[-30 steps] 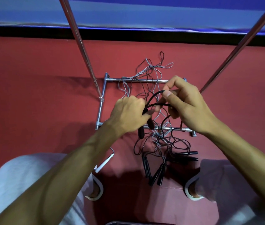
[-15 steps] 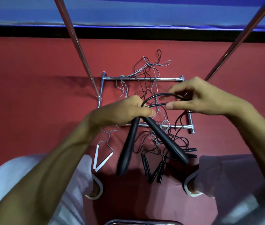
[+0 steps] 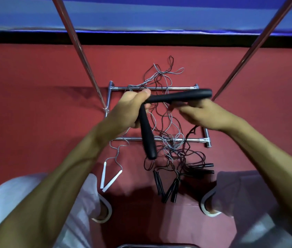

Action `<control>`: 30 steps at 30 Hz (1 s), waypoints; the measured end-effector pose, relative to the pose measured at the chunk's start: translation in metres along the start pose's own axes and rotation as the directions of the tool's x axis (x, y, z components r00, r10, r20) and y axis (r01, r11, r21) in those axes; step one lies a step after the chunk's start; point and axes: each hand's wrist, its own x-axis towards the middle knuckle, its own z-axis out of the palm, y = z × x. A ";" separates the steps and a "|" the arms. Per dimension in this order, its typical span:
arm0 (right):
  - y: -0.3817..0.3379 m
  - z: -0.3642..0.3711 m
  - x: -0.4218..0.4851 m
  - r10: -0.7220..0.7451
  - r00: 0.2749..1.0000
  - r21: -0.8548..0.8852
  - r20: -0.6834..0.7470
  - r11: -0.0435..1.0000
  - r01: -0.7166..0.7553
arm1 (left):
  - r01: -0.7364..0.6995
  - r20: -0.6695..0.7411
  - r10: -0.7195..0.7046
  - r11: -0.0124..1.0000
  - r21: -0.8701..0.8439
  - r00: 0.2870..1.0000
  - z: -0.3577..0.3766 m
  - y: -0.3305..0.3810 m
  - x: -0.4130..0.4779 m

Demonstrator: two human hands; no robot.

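- Left hand grips both black handles where they meet, above the rope tangle; right hand seems to pinch the cord.
- Handles likely stiff, light and grippy, so best held there. The cord is limp and snags.

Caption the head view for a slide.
Left hand grips two black skipping-rope handles, right hand just under one, above tangled ropes on red floor.

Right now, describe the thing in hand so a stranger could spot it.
Over the chrome frame on the red floor, the left hand grips two thick black handles, one hanging down, one pointing right. They are fatter than the thin black handles and white handles below.
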 end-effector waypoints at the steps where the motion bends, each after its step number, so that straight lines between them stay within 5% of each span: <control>1: 0.000 0.012 0.003 0.038 0.999 0.086 -0.020 0.996 -0.036 | 0.008 -0.099 -0.011 1.000 -0.029 0.995 0.003 -0.001 0.002; 9: 0.004 0.107 0.009 0.260 0.960 0.510 -0.105 0.842 -0.173 | 0.023 -0.601 -0.062 0.997 -0.073 0.797 0.012 -0.038 0.028; 12: -0.001 0.128 0.008 0.252 0.948 0.521 -0.195 0.846 -0.118 | 0.061 -0.671 -0.162 0.983 -0.171 0.724 0.019 -0.032 0.021; 15: -0.011 0.129 0.000 0.328 0.928 0.581 -0.178 0.796 -0.170 | 0.107 -0.692 -0.055 0.994 0.033 0.720 0.020 -0.031 0.018; 18: -0.021 0.109 -0.004 0.486 0.873 0.776 0.051 0.531 -0.341 | 0.116 -0.654 0.156 0.929 0.353 0.740 0.019 -0.031 0.012; 21: -0.024 0.084 -0.006 0.480 0.824 0.827 0.301 0.298 -0.476 | 0.141 -0.642 0.261 0.852 0.504 0.721 0.019 -0.036 0.014; 27: -0.022 0.076 -0.009 0.433 0.798 0.761 0.418 0.313 -0.569 | 0.081 -0.638 0.469 0.764 0.640 0.611 0.018 -0.031 0.016; 30: -0.026 0.080 -0.012 0.456 0.830 0.687 0.322 0.491 -0.536 | 0.057 -0.549 0.593 0.647 0.760 0.588 0.016 -0.038 0.019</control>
